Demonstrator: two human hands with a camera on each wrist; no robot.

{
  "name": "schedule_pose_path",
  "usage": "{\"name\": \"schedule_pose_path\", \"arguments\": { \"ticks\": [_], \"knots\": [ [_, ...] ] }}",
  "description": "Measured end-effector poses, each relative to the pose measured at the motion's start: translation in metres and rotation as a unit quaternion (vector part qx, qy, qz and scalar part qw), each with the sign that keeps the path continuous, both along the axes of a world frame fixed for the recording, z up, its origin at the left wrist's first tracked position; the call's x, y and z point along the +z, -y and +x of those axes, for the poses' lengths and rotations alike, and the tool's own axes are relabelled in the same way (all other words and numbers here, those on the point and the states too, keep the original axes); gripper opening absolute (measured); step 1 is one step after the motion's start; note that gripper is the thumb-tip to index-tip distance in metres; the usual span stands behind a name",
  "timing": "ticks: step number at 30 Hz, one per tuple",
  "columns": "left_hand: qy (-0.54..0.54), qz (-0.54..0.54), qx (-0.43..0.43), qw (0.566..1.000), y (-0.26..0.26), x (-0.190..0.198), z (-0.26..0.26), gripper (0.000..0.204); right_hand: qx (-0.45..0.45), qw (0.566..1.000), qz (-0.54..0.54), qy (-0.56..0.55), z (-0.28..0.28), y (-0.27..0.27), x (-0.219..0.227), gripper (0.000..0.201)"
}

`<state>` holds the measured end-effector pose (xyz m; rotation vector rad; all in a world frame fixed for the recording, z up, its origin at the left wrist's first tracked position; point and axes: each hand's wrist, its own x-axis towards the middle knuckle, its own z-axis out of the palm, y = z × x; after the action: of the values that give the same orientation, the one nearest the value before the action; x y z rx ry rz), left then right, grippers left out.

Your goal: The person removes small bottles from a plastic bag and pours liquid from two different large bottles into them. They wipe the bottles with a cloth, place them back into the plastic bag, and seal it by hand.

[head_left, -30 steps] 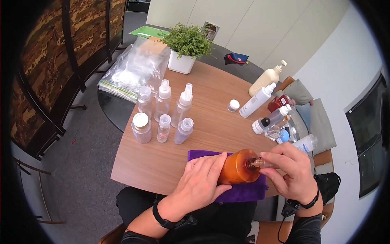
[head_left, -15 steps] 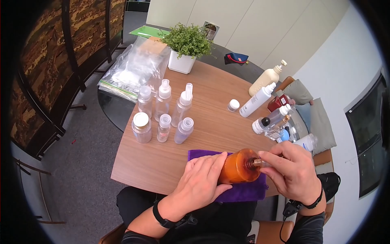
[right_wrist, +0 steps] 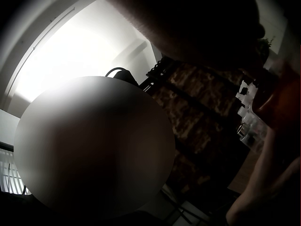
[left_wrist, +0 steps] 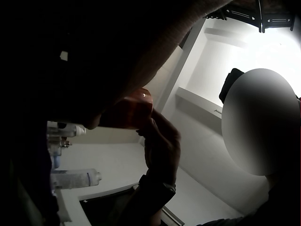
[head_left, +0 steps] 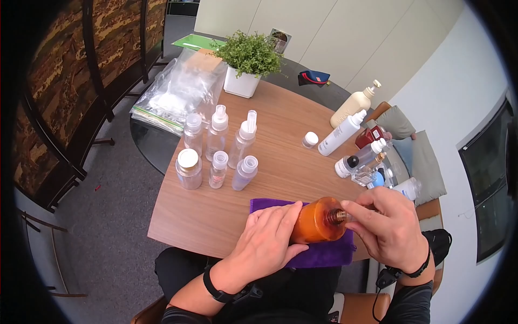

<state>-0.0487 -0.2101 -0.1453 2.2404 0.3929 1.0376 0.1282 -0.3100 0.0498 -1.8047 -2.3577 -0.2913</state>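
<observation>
Over a purple towel (head_left: 329,256), an amber bottle (head_left: 317,222) lies tipped on its side, its threaded neck toward the right. My left hand (head_left: 263,233) grips its base end, thumb below and fingers above. At the neck, my right hand (head_left: 389,229) pinches a small clear, brownish-tinted piece (head_left: 342,216) between thumb and fingers. Most of that piece is hidden by the fingers, and I cannot tell its kind. In the dark left wrist view the amber bottle (left_wrist: 129,110) shows between both hands; the right wrist view catches only its edge.
Several clear travel bottles (head_left: 217,143) stand at the table's left. Along the right are a cream pump bottle (head_left: 352,109), a white spray bottle (head_left: 341,134), a white-lidded jar (head_left: 309,140) and smaller bottles. A potted plant (head_left: 240,83) and plastic bags (head_left: 181,89) sit at the back.
My right hand has shifted slightly, its fingers coming closer to the bottle's neck and covering more of the small piece. The left hand and amber bottle have barely moved.
</observation>
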Motion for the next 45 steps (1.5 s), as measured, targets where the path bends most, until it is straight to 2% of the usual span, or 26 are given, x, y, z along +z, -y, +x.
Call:
{"name": "schedule_pose_path", "arguments": {
  "ticks": [23, 28, 30, 31, 33, 34, 35, 36, 39, 41, 44, 45],
  "knots": [
    [0.001, 0.003, 0.001, 1.0, 0.0, -0.001, 0.0, 0.097, 0.008, 1.0, 0.007, -0.014, 0.004, 0.001, -0.004, 0.036],
    [0.002, -0.006, 0.0, 1.0, 0.0, -0.001, 0.001, 0.097, -0.007, 0.999, 0.015, -0.042, 0.01, 0.006, -0.016, 0.037],
    [-0.001, -0.008, -0.002, 1.0, 0.0, -0.001, 0.001, 0.098, -0.017, 0.989, 0.055, -0.133, 0.017, 0.011, -0.034, 0.038],
    [-0.003, -0.011, -0.001, 1.0, -0.001, -0.001, 0.001, 0.098, -0.019, 0.989, 0.058, -0.134, 0.021, 0.013, -0.042, 0.038],
    [-0.008, -0.008, -0.002, 1.0, -0.001, -0.002, 0.0, 0.098, -0.05, 0.952, 0.077, -0.292, 0.027, 0.023, -0.063, 0.037],
    [-0.012, -0.008, -0.002, 1.0, 0.0, -0.002, 0.0, 0.097, -0.055, 0.95, 0.082, -0.298, 0.028, 0.027, -0.082, 0.037],
    [-0.02, -0.003, -0.008, 1.0, -0.001, -0.003, 0.0, 0.097, -0.031, 0.833, 0.095, -0.544, 0.026, 0.029, -0.106, 0.036],
    [-0.018, -0.004, -0.01, 1.0, -0.002, -0.004, 0.0, 0.099, -0.001, 0.654, 0.103, -0.75, 0.024, 0.033, -0.128, 0.035],
    [-0.04, 0.01, -0.003, 0.999, 0.0, 0.0, -0.002, 0.106, 0.065, 0.449, 0.078, -0.888, 0.017, 0.043, -0.182, 0.033],
    [-0.065, 0.026, 0.006, 0.998, 0.0, 0.002, -0.004, 0.11, 0.068, 0.405, 0.079, -0.909, 0.009, 0.048, -0.209, 0.033],
    [0.038, 0.004, -0.006, 0.999, -0.005, -0.008, -0.001, 0.121, 0.064, 0.372, 0.062, -0.924, 0.008, 0.053, -0.228, 0.034],
    [0.082, 0.015, 0.005, 0.997, -0.009, -0.013, -0.001, 0.101, 0.083, 0.365, 0.043, -0.926, 0.011, 0.052, -0.231, 0.035]
  ]
}}
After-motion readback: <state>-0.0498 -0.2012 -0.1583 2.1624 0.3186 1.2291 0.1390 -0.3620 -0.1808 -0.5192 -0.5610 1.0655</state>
